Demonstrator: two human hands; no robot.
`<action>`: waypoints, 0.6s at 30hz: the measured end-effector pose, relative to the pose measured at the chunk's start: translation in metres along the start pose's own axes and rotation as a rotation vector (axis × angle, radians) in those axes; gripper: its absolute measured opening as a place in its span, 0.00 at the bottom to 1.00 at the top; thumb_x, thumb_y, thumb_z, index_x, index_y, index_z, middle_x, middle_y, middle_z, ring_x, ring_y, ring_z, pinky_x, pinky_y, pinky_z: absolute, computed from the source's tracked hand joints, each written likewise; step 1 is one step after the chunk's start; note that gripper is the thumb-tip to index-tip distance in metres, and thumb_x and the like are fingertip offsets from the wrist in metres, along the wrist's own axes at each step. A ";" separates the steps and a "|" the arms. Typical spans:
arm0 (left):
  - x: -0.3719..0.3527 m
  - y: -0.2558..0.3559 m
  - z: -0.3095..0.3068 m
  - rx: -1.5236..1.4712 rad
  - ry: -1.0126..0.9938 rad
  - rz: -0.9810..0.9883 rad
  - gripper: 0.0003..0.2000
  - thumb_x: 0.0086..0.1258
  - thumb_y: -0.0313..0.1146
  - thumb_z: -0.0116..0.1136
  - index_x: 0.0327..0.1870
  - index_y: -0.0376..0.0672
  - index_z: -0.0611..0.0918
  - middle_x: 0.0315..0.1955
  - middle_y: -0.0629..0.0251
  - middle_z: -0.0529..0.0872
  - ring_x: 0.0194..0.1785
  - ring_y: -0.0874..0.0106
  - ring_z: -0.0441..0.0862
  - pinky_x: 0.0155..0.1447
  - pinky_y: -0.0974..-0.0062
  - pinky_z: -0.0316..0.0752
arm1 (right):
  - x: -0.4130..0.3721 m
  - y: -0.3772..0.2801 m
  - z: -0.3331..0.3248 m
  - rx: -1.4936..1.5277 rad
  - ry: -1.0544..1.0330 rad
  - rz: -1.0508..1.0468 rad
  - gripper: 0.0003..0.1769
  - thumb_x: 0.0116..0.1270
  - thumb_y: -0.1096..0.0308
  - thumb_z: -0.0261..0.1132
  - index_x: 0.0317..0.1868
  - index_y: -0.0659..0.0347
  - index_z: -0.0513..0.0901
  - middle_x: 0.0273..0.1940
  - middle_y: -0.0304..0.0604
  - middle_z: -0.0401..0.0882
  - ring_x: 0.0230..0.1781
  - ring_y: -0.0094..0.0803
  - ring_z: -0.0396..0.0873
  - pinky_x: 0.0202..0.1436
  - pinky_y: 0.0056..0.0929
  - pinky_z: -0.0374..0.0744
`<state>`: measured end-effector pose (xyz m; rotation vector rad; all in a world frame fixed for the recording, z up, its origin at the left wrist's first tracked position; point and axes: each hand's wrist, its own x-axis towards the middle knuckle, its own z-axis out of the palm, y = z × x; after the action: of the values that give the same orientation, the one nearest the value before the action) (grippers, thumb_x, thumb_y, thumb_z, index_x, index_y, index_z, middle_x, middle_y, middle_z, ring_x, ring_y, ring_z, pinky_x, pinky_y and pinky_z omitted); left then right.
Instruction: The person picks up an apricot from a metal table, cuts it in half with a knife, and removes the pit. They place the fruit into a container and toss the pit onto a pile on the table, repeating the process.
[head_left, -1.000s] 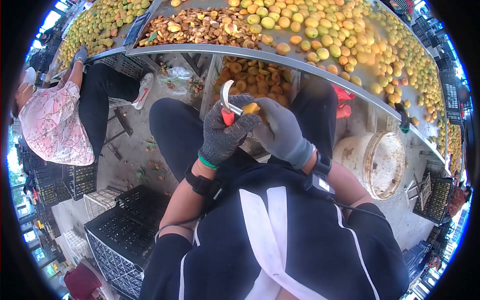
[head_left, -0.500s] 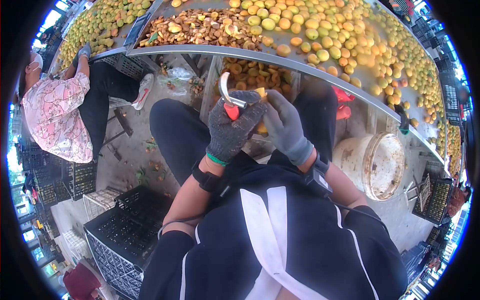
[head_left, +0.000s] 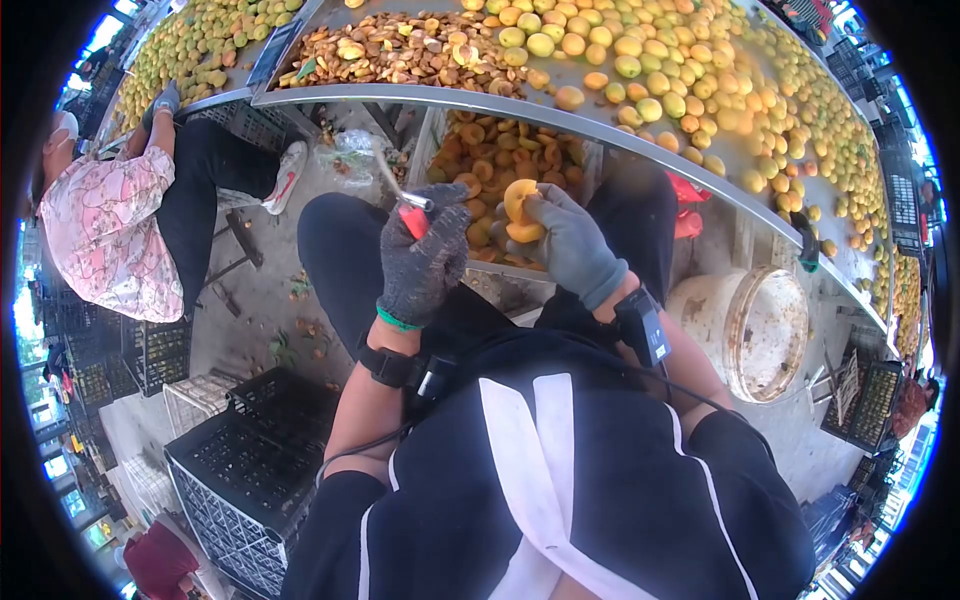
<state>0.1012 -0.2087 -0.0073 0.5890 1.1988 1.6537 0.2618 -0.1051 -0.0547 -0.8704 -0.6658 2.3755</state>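
Observation:
My left hand (head_left: pixel 424 250), in a dark knit glove with a green cuff, is closed around a knife (head_left: pixel 411 220) with a red handle, a metal collar and a thin curved blade pointing up and left. Between the fingertips of my right hand (head_left: pixel 575 240), in a grey glove, is a cut-open apricot (head_left: pixel 521 205), its orange inside showing. Below both hands, between my knees, stands a crate (head_left: pixel 425 150) of apricot halves (head_left: pixel 490 160). The two hands are apart.
A metal-edged table (head_left: pixel 420 97) ahead bears whole apricots (head_left: pixel 640 60) and a pile of apricot pits (head_left: pixel 400 55). To the right lies a stained white bucket (head_left: pixel 745 330); black crates (head_left: pixel 250 470) stand left. Another person (head_left: pixel 115 230) sits at the left.
My hands have drawn apart: the left with the knife moved left, the right slightly right. The apricot now shows opened over the crate.

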 end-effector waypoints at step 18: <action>0.003 -0.029 -0.019 1.510 -0.061 0.505 0.10 0.62 0.34 0.65 0.44 0.48 0.85 0.32 0.59 0.86 0.35 0.59 0.85 0.38 0.66 0.80 | -0.001 -0.013 -0.011 0.121 0.032 0.002 0.14 0.76 0.61 0.54 0.56 0.57 0.74 0.50 0.42 0.79 0.41 0.33 0.79 0.30 0.23 0.74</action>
<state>0.0969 -0.2127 -0.0414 1.9332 2.2636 0.7528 0.2734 -0.0931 -0.0537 -0.8553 -0.5032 2.3707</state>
